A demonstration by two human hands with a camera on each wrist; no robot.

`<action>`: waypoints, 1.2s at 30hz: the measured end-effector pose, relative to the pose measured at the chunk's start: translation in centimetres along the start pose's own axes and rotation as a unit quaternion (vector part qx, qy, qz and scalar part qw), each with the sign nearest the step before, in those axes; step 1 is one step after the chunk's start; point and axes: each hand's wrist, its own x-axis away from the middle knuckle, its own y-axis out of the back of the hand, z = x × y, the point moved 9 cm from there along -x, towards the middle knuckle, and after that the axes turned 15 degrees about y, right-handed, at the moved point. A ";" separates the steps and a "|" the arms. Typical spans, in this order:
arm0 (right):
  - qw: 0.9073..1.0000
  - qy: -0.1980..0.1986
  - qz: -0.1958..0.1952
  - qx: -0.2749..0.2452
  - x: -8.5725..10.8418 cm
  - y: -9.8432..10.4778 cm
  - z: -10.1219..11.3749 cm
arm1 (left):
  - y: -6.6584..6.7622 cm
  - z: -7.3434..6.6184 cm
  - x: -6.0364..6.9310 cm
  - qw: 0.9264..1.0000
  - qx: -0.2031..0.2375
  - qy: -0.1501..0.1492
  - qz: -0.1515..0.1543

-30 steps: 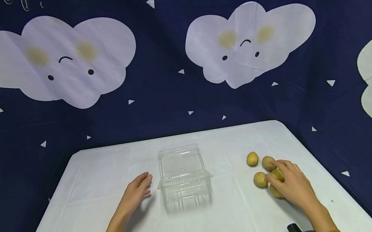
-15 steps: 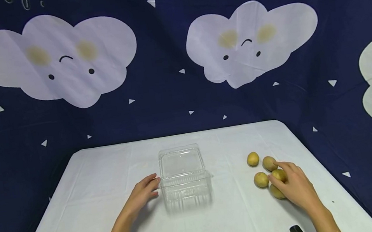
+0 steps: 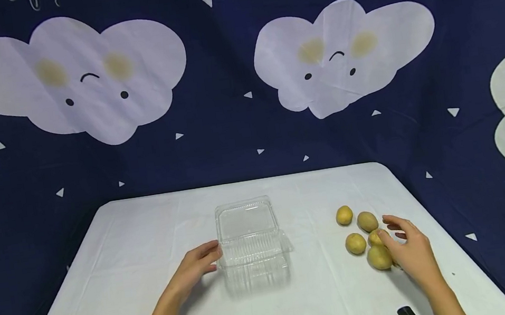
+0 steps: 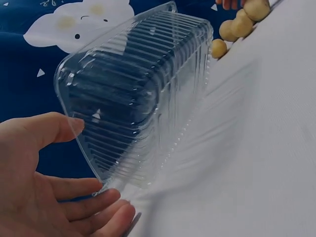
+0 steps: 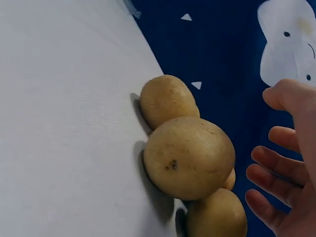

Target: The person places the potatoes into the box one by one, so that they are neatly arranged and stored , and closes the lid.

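A clear plastic clamshell container (image 3: 247, 221) stands mid-table with its lid raised at the back. At its left edge my left hand (image 3: 195, 265) holds the rim; the left wrist view shows the thumb at one side of the container's edge and the fingers at its lower corner. Several round yellow-brown potatoes (image 3: 379, 257) lie clustered to the right. My right hand (image 3: 412, 252) hovers at the right side of this cluster, fingers loosely bent and apart. In the right wrist view a large potato (image 5: 190, 158) sits beside the hand, with a gap between them.
A white cloth (image 3: 319, 298) covers the table. Behind it hangs a dark blue curtain (image 3: 232, 149) with white clouds and small triangles. One potato (image 3: 343, 215) lies at the far left of the cluster.
My left hand has moved right to the container and taken its edge; the container's base has tilted a little. My right hand has drawn slightly right, uncovering more of the potatoes.
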 end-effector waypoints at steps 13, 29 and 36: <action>0.997 -0.070 -0.007 -0.043 0.9 0.3 -2.8 | -1.9 0.2 0.6 0.993 -0.039 -0.043 0.099; 0.997 -0.077 0.016 -0.027 1.9 -0.1 -3.9 | -2.2 0.9 0.7 0.990 -0.045 -0.053 0.125; 0.998 -0.055 0.041 -0.016 2.4 -0.2 -4.1 | -2.3 1.2 0.5 0.987 -0.048 -0.060 0.145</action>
